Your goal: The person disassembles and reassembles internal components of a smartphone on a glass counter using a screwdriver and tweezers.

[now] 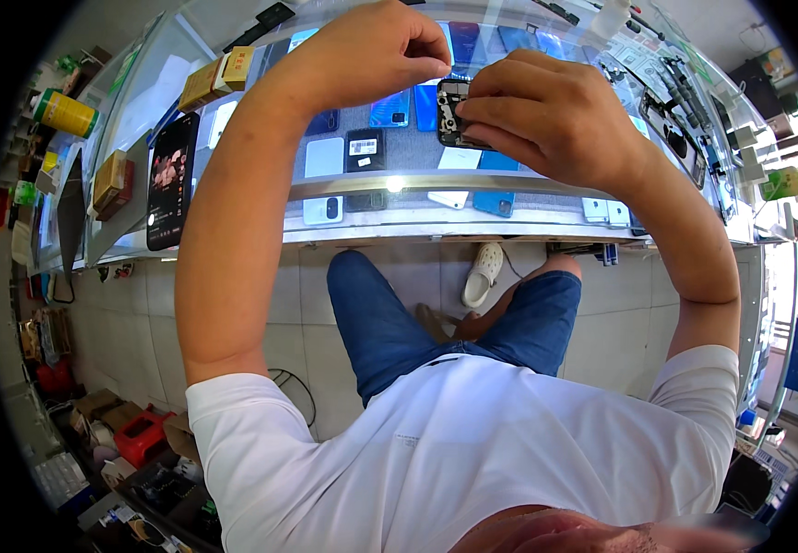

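Below the hands, the glass display counter [546, 184] is containing rows of smartphones [325, 158], while the cardboard box [201, 88] left of both hands is concealing its contents. The right hand [546, 120] is clamping the opened phone [449, 112] by its right side; the left hand [376, 55] is hovering apart, just above and left, pinching thumb and forefinger together, possibly on something too small to tell. The phone's innards are showing, so opening is looking done, with no cover yet sitting over the visible part.

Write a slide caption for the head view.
The right hand holds an opened phone over a glass counter, the left hand close by with fingers curled.
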`<state>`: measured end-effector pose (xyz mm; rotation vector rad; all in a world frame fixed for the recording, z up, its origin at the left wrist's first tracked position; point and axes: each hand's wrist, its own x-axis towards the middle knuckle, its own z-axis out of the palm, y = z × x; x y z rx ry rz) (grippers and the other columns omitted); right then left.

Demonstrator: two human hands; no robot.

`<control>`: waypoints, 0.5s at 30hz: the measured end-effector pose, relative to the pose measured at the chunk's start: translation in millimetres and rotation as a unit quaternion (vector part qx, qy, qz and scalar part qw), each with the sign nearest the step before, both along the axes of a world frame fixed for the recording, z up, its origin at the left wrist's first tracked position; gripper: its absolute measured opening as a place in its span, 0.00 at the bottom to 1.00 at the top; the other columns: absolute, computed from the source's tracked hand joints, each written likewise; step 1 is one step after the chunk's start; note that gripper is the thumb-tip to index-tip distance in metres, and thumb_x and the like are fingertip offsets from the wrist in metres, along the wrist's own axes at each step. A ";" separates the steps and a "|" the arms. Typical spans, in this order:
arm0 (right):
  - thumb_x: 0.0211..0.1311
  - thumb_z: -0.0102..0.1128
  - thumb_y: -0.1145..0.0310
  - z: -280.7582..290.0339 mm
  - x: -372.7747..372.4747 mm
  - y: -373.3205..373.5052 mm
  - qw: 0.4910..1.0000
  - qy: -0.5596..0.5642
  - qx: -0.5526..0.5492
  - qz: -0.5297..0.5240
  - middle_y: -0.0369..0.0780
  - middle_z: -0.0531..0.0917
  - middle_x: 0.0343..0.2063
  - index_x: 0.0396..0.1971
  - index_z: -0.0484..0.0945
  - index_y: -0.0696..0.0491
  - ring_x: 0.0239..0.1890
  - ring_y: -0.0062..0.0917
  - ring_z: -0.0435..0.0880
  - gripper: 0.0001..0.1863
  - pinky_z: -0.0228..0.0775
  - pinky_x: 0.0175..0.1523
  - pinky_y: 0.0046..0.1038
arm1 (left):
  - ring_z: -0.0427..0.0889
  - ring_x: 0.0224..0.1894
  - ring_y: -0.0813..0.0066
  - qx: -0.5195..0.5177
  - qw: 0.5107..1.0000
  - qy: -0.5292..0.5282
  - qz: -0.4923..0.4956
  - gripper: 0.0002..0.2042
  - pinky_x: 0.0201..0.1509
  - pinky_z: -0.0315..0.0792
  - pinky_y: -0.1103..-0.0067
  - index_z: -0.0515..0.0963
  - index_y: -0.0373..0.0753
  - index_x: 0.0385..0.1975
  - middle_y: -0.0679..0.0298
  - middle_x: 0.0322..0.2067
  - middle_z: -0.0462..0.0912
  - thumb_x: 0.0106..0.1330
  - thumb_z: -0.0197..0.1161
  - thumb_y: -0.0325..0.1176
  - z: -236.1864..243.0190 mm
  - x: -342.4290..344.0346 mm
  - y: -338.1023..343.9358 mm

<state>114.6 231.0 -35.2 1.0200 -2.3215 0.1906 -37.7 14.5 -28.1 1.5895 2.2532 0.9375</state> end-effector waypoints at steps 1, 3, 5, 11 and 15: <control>0.61 0.78 0.65 0.5 0.0 -1.0 1.000 -0.005 0.000 -0.002 0.33 0.88 0.39 0.35 0.88 0.50 0.40 0.31 0.88 0.08 0.83 0.41 0.33 | 0.82 0.34 0.77 -0.004 1.000 0.003 -0.001 0.10 0.42 0.76 0.77 0.87 0.33 0.40 0.64 0.31 0.88 0.73 0.69 0.35 0.7 0.9 0.4; 0.61 0.78 0.64 1.3 1.0 -2.3 1.000 -0.013 -0.002 -0.005 0.33 0.87 0.38 0.35 0.88 0.50 0.39 0.31 0.88 0.08 0.83 0.40 0.33 | 0.83 0.34 0.77 -0.010 1.000 0.010 -0.004 0.09 0.43 0.77 0.78 0.87 0.33 0.41 0.64 0.32 0.88 0.73 0.69 0.34 2.3 1.9 1.3; 0.61 0.78 0.63 0.5 -0.3 -3.4 1.000 -0.019 -0.003 -0.003 0.33 0.87 0.37 0.34 0.88 0.50 0.39 0.31 0.88 0.08 0.82 0.40 0.33 | 0.83 0.34 0.76 0.018 0.999 0.007 -0.030 0.09 0.44 0.77 0.78 0.86 0.32 0.42 0.63 0.33 0.88 0.73 0.69 0.33 -3.0 -1.8 0.5; 0.60 0.79 0.64 -2.1 -1.2 -4.0 0.999 -0.031 -0.014 -0.002 0.34 0.87 0.37 0.34 0.88 0.50 0.38 0.31 0.88 0.08 0.82 0.39 0.33 | 0.84 0.35 0.79 -0.019 0.997 -0.068 -0.042 0.07 0.43 0.79 0.80 0.86 0.32 0.44 0.65 0.34 0.88 0.72 0.69 0.29 6.7 -2.6 -2.2; 0.60 0.78 0.65 -1.4 -1.9 -4.9 0.999 -0.036 -0.025 0.000 0.34 0.88 0.38 0.35 0.89 0.50 0.38 0.32 0.88 0.08 0.82 0.40 0.34 | 0.84 0.34 0.81 -0.034 0.988 -0.148 -0.024 0.07 0.40 0.78 0.82 0.86 0.33 0.44 0.66 0.33 0.87 0.71 0.69 0.26 14.3 1.8 -8.5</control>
